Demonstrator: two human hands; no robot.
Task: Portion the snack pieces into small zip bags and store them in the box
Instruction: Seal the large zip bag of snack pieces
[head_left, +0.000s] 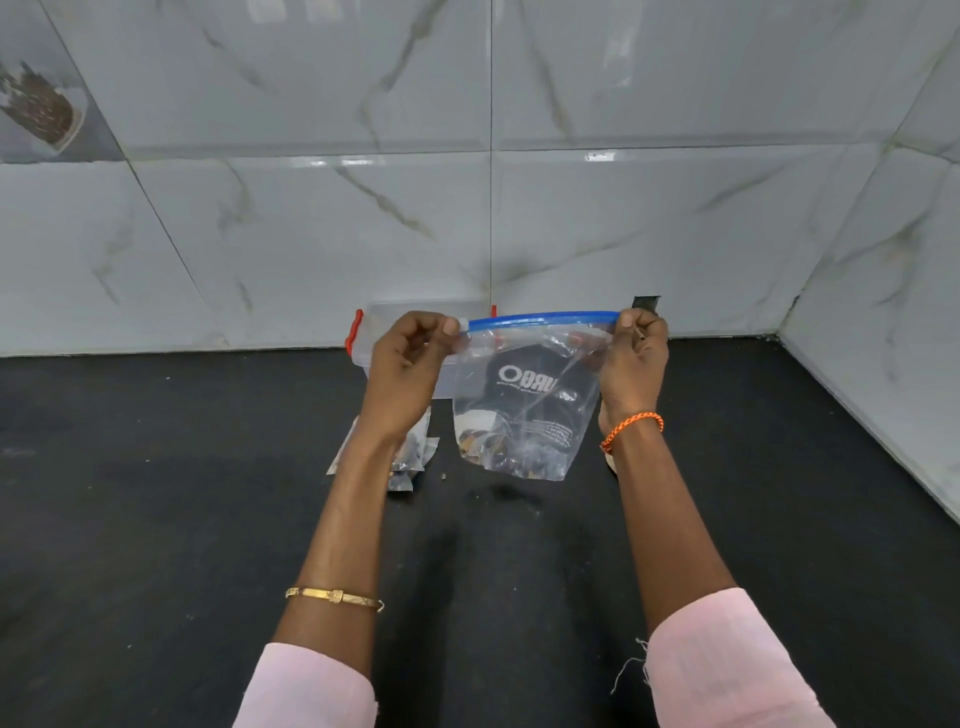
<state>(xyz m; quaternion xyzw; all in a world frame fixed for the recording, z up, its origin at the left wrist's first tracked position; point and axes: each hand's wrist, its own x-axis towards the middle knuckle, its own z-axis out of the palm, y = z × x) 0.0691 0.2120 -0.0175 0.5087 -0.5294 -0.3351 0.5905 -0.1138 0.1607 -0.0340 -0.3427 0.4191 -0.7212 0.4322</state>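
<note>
A clear zip bag (519, 405) with a blue seal strip is held up above the black table (156, 493), stretched level between two hands. The left end of the strip is pinched by the left hand (410, 369), thumb and fingers (451, 327) curled tight onto it; the right end is pinched in the same way by the right hand (631, 364). Dark and pale snack pieces (498, 449) are gathered in the bag's bottom corner, and a dark printed packet is seen through its clear film. Just behind the bag, against the tiled wall (675, 218), the clear box (395, 332) with red latches is set on the table, partly hidden by the left hand. Below and to the left of the bag, small filled bags (415, 447) are lying flat on the table, half covered by the left wrist. An orange cord band (631, 428) is worn on the right wrist, a gold bangle (332, 596) on the left forearm.
</note>
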